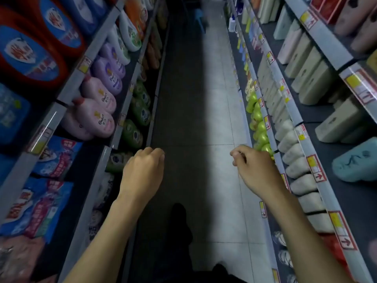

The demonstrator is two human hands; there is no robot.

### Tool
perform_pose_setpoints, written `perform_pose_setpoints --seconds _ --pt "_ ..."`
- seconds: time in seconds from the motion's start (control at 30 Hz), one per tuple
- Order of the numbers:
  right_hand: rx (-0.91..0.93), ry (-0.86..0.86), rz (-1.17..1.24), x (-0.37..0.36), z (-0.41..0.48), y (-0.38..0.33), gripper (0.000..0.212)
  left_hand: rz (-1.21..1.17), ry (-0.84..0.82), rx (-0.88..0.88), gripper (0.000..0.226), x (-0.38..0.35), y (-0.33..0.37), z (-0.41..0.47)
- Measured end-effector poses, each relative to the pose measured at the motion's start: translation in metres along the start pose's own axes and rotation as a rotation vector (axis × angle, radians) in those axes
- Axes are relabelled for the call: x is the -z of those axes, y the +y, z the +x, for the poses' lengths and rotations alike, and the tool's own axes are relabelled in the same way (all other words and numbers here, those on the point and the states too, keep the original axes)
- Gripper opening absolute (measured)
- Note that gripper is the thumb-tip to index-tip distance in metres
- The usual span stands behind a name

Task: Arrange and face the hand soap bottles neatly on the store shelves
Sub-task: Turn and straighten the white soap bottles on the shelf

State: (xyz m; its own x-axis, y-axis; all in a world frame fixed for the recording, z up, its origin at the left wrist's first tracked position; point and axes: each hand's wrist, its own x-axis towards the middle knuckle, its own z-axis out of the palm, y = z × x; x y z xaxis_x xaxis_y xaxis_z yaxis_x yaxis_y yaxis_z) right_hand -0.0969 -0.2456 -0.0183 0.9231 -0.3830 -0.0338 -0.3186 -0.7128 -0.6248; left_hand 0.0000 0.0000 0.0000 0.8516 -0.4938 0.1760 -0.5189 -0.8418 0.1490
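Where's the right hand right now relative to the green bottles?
In the head view the right hand is loosely curled at the right-side shelving, right against the nearest of the green bottles, with the row of white bottles just beyond.

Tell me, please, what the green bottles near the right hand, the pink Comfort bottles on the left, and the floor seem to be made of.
Green bottles: probably glossy plastic; bright highlights sit on their rounded tops.
Pink Comfort bottles: likely smooth plastic with a soft sheen, moulded shape, printed label.
Floor: seemingly pale glazed tile; thin grid joints show and light reflects from it.
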Motion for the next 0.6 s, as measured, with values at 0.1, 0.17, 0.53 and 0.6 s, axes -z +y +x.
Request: perform_pose_setpoints --seconds 0.1,0.17,0.53,0.6 --pt "-0.010 0.068 0.025 -0.007 0.046 -0.008 0.039 -0.055 0.021 0.020 0.017 -0.008 -0.018 0.042" --pt "-0.011 0.055 0.006 -0.013 0.080 -0.018 0.034 -0.076 0.013 0.031 0.017 -0.012 -0.030 0.076" --pt "-0.060 -0.091 -0.140 -0.015 0.272 -0.072 0.024 -0.128 -0.005 -0.046 0.018 -0.037 -0.097 0.278" --pt "-0.088 -0.059 -0.141 -0.008 0.297 -0.070 0.027 -0.155 -0.031 -0.075 0.018 -0.046 -0.094 0.313"
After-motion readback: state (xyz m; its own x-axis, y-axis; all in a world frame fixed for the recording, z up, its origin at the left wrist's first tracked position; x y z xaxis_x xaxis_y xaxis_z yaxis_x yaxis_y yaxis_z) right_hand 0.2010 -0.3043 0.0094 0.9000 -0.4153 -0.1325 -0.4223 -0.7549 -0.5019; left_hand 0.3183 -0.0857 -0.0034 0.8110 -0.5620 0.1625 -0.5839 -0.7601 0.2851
